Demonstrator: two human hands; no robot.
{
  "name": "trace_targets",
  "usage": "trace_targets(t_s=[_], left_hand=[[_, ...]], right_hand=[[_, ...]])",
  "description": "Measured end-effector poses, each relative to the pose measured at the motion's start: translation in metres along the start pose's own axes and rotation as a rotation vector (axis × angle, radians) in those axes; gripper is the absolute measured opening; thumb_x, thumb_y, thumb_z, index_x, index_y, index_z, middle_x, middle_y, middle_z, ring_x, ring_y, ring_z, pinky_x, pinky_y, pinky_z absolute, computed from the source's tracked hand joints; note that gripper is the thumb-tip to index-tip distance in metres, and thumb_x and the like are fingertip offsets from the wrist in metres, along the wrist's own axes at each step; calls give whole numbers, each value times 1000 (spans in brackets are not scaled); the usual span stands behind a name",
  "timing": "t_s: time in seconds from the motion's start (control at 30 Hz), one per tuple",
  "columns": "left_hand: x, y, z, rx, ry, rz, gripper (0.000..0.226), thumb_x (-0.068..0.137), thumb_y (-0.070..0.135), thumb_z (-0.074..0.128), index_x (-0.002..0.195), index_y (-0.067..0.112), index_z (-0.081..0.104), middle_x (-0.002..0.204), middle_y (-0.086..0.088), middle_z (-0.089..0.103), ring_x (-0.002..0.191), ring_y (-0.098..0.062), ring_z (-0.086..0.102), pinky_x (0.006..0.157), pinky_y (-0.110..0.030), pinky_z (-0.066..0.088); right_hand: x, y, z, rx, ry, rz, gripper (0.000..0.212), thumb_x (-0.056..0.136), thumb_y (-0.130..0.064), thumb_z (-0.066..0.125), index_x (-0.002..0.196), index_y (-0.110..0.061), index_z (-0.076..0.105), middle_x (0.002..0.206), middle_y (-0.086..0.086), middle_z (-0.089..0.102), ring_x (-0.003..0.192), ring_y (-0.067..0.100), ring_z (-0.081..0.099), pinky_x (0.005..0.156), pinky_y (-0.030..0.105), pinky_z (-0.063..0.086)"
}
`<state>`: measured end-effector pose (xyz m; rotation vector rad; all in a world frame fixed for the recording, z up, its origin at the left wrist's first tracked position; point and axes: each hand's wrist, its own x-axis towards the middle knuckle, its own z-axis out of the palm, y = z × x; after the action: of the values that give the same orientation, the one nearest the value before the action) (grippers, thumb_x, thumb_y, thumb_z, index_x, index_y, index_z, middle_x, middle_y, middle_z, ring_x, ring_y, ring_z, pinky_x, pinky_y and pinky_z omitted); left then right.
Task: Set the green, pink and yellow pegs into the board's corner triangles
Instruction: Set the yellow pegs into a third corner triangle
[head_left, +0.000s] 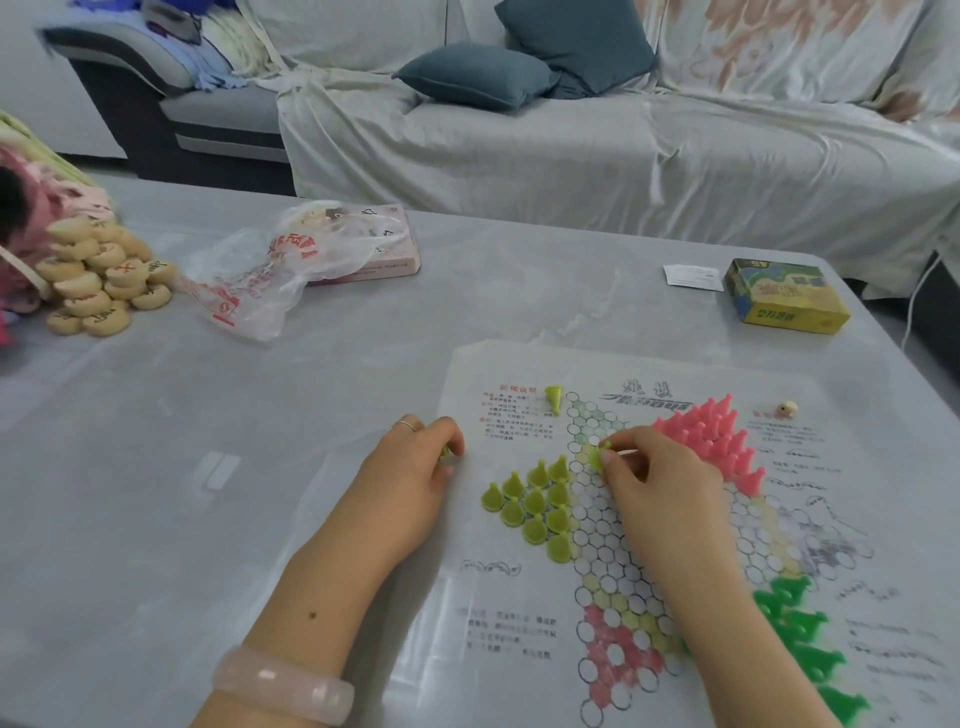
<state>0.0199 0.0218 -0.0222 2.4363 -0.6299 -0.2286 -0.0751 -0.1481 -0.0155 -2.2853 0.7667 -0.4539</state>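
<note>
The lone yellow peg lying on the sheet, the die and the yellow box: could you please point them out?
Lone yellow peg (554, 397), head view, on its cone body.
Die (786, 408), head view, on its near face.
Yellow box (784, 296), head view, on its printed lid.

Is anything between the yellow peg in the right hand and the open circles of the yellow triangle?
Nothing visible. The right hand pinches the yellow peg just above the board, beside the standing yellow pegs; the circles under it look open.

I saw my right hand (660, 478) pinching a yellow peg (597, 457) over the paper board (519, 597), beside the standing yellow pegs (540, 501) and the pink pegs (711, 436). My left hand (415, 467) rested curled on the surface (208, 519), a bit of yellow showing under its fingers. Green pegs (800, 634) stood at the near right corner.
</note>
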Motion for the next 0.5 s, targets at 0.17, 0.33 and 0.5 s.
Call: trace_targets(t_s=[0.17,0.33,0.5], left_hand=[[-5,1,-3,3,-34,3,22,92,9,39,103,20,54,99,-3,47,93,-21,52,82,-30,43],[-10,3,-6,-5,4,23,19,94,14,38,104,21,53,92,2,48,88,-15,48,73,-22,34],[-11,6,-6,-29,32,38,20,95,15,39,106,21,54,95,3,49,87,-12,48,73,-20,33]], right_hand=[[-3,0,5,-86,-3,-71,18,88,-21,53,100,-20,66,88,-5,66,72,6,51,57,10,32],[-3,1,10,-109,-4,-73,19,89,-23,52,103,-22,65,95,-2,67,80,9,52,69,22,37],[-2,1,13,-137,13,-68,20,89,-24,52,104,-23,65,91,-3,66,77,10,50,61,23,35]])
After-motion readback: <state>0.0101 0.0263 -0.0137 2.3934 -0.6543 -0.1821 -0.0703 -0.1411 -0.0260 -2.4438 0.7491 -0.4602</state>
